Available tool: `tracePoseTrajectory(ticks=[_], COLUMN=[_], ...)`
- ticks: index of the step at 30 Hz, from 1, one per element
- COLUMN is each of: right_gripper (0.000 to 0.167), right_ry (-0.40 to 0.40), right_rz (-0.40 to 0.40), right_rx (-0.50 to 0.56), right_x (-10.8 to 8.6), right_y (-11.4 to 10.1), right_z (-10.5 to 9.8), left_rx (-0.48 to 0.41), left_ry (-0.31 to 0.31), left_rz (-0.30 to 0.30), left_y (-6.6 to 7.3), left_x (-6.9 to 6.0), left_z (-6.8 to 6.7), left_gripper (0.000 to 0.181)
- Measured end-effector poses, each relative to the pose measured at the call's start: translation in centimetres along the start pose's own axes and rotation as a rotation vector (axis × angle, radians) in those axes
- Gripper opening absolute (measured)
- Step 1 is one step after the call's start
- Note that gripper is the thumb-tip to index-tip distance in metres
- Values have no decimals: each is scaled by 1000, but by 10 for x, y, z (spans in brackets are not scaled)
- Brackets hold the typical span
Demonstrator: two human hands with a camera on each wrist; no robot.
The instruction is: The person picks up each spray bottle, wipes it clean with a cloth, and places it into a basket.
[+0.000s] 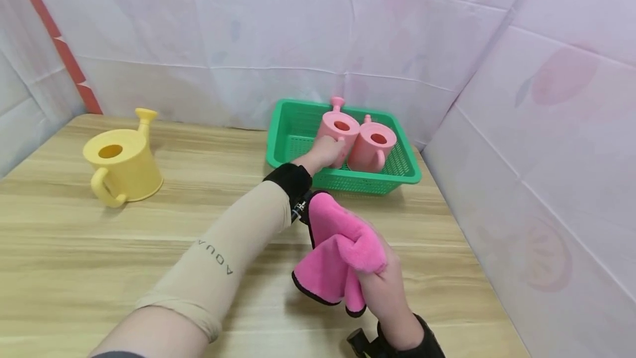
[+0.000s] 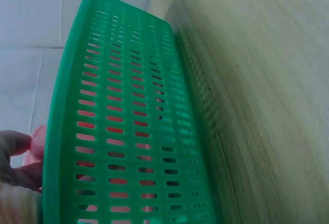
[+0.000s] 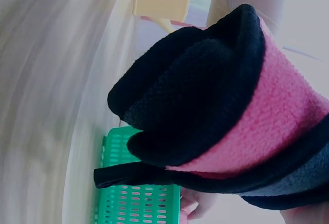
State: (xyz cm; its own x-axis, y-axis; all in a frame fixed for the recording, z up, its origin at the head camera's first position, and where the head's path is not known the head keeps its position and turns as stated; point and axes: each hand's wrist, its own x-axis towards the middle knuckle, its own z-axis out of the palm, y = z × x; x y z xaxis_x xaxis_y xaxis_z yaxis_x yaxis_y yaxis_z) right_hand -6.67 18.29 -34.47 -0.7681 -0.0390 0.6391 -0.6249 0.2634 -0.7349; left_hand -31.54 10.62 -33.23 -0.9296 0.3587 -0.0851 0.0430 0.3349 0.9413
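Observation:
In the head view, my left hand (image 1: 325, 152) reaches into the green basket (image 1: 343, 182) and grips a pink watering can (image 1: 334, 123) by its handle side. Beside it in the basket stands a second pink watering can (image 1: 369, 148). The left wrist view shows the left fingers (image 2: 18, 143) just over the basket's rim. My right hand (image 1: 385, 286) holds a bunched pink cloth (image 1: 343, 253) with black edging above the table, in front of the basket. The right wrist view shows the cloth's dark grey underside (image 3: 185, 85).
A yellow watering can (image 1: 131, 167) stands on the left of the wooden table (image 1: 208, 175). Behind the basket rises a pale fabric wall (image 1: 278, 26), and another fabric wall (image 1: 541, 153) runs along the right side. My sleeved left forearm (image 1: 223, 258) crosses the middle.

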Motion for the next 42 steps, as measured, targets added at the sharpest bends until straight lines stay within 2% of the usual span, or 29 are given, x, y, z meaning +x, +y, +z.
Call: tracePoseTrajectory(ticks=[3, 5, 7, 10, 12, 16, 20, 22, 23, 25, 26, 27, 30, 31, 32, 33, 37, 42], right_gripper=[36, 36, 36, 35, 33, 31, 31, 32, 32, 32, 32, 32, 34, 35, 35, 35, 36, 36], right_ry=[-1, -9, -20, -29, -32, -35, -41, -43, -44, -44, -44, -45, -42, -39, -34, -27, 10, 13], right_rz=[0, 1, 4, -5, -16, -33, -30, -25, -19, -9, -2, 2, 13, 18, 14, 9, -15, -9], right_rx=[20, 34, 39, 43, 38, 45, 50, 51, 49, 45, 41, 37, 22, 17, 18, 19, 28, 50], right_x=[0, -1, -2, -3, -3, -3, -3, -3, -3, -3, -3, -3, -3, -3, -3, -3, -4, -2], right_y=[1, 1, 1, 1, 2, 2, 2, 2, 2, 1, 1, 1, 1, 2, 2, 3, 7, 9], right_z=[-2, -4, -5, -6, -7, -8, -9, -9, -9, -10, -11, -11, -13, -13, -13, -13, -15, -16], left_rx=[-18, -61, -46, 31, 121, 181, 162, 95, 62, 12, -23, -33, 28, 46, 62, 89, 126, 365], left_ry=[-6, -6, -6, -7, -2, 1, 4, 40, 57, 82, 92, 93, 66, 61, 54, 45, 57, 96], left_rz=[-28, -53, -79, -89, -78, -38, -29, 25, 52, 104, 149, 147, 53, 26, -1, -45, -31, -5], left_y=[0, 0, -1, 0, 0, 2, 2, 0, 0, -1, -8, -8, -6, -5, -5, 3, 2, -1], left_x=[1, 1, 2, 3, 3, 0, 0, 1, 2, 4, 16, 16, 14, 13, 12, -2, -2, 0], left_z=[1, 3, 5, 7, 8, 8, 10, 13, 14, 16, 19, 19, 20, 19, 18, 16, 15, 11], left_gripper=[37, 36, 36, 39, 42, 44, 40, 11, 18, 64, 81, 82, 29, 19, 21, 25, 23, 32])
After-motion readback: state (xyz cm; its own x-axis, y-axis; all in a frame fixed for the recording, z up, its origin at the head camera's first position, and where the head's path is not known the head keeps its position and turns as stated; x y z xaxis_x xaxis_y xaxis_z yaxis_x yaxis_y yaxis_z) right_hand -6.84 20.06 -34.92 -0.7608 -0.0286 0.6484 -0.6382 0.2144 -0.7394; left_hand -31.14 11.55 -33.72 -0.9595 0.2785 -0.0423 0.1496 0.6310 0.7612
